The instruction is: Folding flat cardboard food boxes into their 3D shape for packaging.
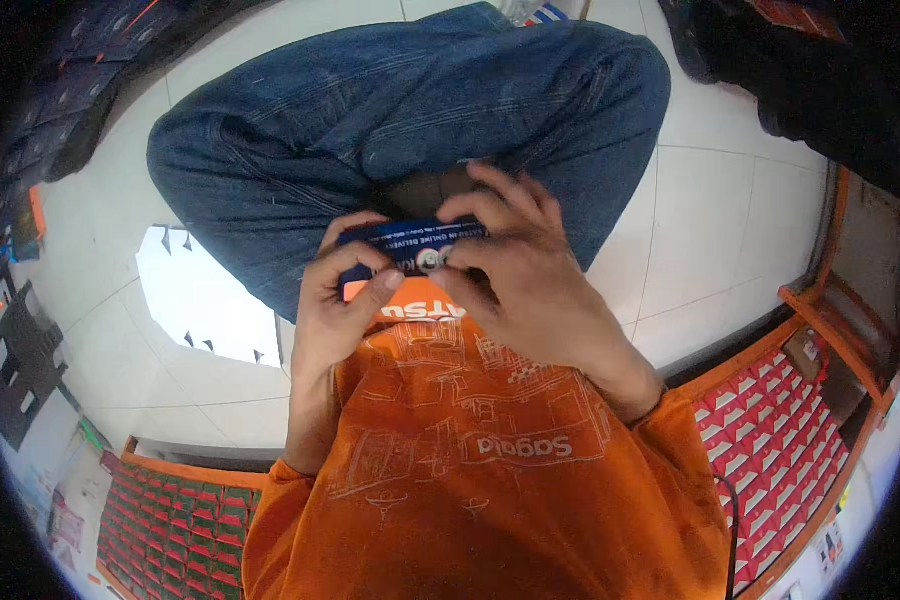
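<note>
A small dark-blue and orange printed carton (405,244) is held over my lap, its writing upside down from here. My left hand (337,300) grips the carton's left end, with the thumb on the near side and the fingers curled over the top. At the other end my right hand (521,255) has its thumb and index finger pinched at the face, its other fingers raised beyond the upper edge. The right end of the carton is partly hidden behind that hand. Below the hands is the orange shirt (480,487), and crossed legs in blue jeans (420,112) lie beyond.
On the tiled floor (712,225), a white sheet with small dark notches (210,292) lies left of my knee. Orange-framed racks of folded cartons stand at lower right (765,450) and lower left (172,525). Dark stacked cartons (75,90) line the upper left.
</note>
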The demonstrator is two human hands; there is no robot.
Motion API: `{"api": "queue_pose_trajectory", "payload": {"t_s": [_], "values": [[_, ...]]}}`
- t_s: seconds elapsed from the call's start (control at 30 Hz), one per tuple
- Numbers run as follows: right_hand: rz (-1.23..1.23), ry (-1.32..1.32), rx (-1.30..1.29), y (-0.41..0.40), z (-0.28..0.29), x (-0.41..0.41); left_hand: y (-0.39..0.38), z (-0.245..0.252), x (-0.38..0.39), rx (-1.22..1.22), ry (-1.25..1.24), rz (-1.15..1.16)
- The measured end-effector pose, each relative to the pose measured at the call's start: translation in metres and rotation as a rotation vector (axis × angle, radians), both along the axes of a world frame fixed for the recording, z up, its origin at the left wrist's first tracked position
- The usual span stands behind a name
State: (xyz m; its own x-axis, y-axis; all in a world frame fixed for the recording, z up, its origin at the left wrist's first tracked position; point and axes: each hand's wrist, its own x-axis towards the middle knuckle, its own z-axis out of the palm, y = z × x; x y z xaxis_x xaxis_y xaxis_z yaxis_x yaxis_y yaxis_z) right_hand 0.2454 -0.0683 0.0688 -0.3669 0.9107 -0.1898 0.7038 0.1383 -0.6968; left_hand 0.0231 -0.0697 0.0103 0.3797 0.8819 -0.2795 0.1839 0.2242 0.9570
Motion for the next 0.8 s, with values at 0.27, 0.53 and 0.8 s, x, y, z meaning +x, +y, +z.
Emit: {"api": "queue_pose_trajectory", "payload": {"t_s": [0.27, 0.53, 0.8], "values": [[0.152, -0.091, -0.112, 0.012, 0.019, 0.001, 0.023, 0.024, 0.003, -0.066, 0.147, -0.209], [0.329, 0.249, -0.135, -0.002, -0.032, -0.006, 0.009, 0.002, -0.010, -0.228, -0.041, -0.171], [0.188, 0.116, -0.179, 0.010, -0.002, -0.001, 0.002, 0.028, 0.009, 0.407, -0.131, -0.076]]}}
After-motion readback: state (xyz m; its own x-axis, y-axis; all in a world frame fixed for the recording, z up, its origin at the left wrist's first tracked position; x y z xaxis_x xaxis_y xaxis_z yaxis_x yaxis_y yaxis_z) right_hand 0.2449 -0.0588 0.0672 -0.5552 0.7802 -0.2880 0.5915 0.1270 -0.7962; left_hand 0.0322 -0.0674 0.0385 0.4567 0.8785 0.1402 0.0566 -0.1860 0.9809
